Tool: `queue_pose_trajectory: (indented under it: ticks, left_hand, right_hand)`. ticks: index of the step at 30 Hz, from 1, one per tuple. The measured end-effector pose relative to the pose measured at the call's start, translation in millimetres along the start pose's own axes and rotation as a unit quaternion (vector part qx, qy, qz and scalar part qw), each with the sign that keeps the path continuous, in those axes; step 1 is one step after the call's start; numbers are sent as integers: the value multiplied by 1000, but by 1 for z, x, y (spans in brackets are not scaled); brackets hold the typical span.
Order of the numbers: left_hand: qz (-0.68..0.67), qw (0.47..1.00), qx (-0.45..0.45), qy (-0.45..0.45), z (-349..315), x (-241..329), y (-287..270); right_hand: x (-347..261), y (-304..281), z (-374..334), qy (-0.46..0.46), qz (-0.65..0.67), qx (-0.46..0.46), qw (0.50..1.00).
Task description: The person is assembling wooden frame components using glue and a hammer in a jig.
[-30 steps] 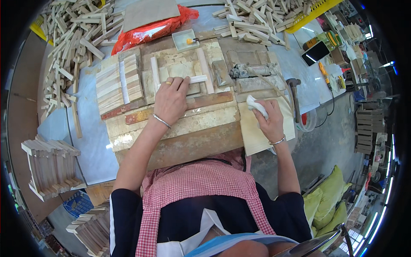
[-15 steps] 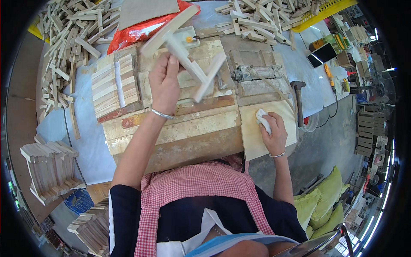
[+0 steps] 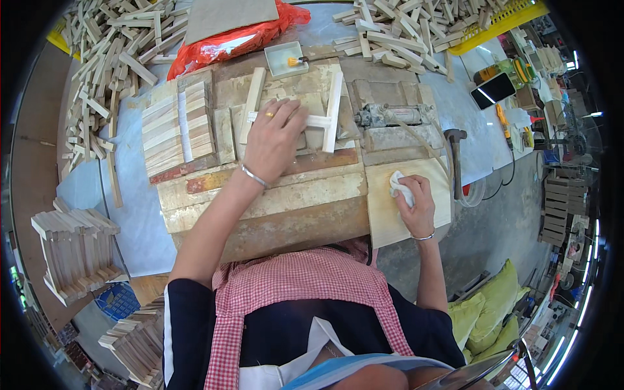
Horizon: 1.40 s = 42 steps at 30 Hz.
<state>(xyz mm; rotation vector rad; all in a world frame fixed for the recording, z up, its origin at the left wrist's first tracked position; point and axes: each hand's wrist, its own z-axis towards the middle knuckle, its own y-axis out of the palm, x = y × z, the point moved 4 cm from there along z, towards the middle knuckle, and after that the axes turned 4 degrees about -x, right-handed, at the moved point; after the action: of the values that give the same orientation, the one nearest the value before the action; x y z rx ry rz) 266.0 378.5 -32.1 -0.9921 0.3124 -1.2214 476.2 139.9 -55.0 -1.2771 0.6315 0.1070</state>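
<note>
An H-shaped wooden frame (image 3: 331, 114) of pale strips lies on the worn, glue-stained work board (image 3: 279, 201) in front of me. My left hand (image 3: 276, 133) is over its crossbar, fingers closed round it and covering its middle. To the right, my right hand (image 3: 418, 203) is closed on a crumpled white cloth (image 3: 401, 188), resting on a thin plywood sheet (image 3: 383, 224). Left of the frame, a row of pale wood strips (image 3: 162, 140) lies side by side. Beyond the frame sits a small white tray (image 3: 276, 58) with a yellow-tipped brush (image 3: 294, 61) on its rim.
A metal cylinder (image 3: 393, 116) with a hose is fixed right of the frame, and a hammer (image 3: 457, 156) lies beyond it. Loose wood strips are heaped far left (image 3: 97, 84) and far right (image 3: 416, 32). Stacked wooden pieces (image 3: 78, 253) stand at left. A phone (image 3: 492, 90) lies at right.
My left hand has lowered the wooden frame from the air onto the work board and turned it flat. My right hand stays on the plywood with the cloth.
</note>
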Motion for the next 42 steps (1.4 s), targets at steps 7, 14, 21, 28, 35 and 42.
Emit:
queue_pose_trajectory:
  ticks: [7, 14, 21, 28, 35, 42]
  left_hand:
    - [14, 991, -127, -46, -25, -14, 5]
    - [15, 989, -145, -36, -41, 7, -8]
    - [19, 987, -153, -51, -55, 10, 0]
    - [14, 979, -184, -89, -82, 11, 16]
    - [19, 980, -183, -72, -70, 13, 12]
    - [26, 988, -142, -56, -57, 12, 7]
  right_hand:
    - [0, -1, 2, 17, -14, -11, 1000]
    - [-80, -3, 81, -166, 34, 40, 985]
    - [-124, 62, 152, -265, -75, -20, 961]
    - [-218, 106, 166, -376, 76, -110, 917]
    - [-210, 111, 165, -344, -53, -40, 936]
    - [-42, 3, 40, -106, -100, 95, 985]
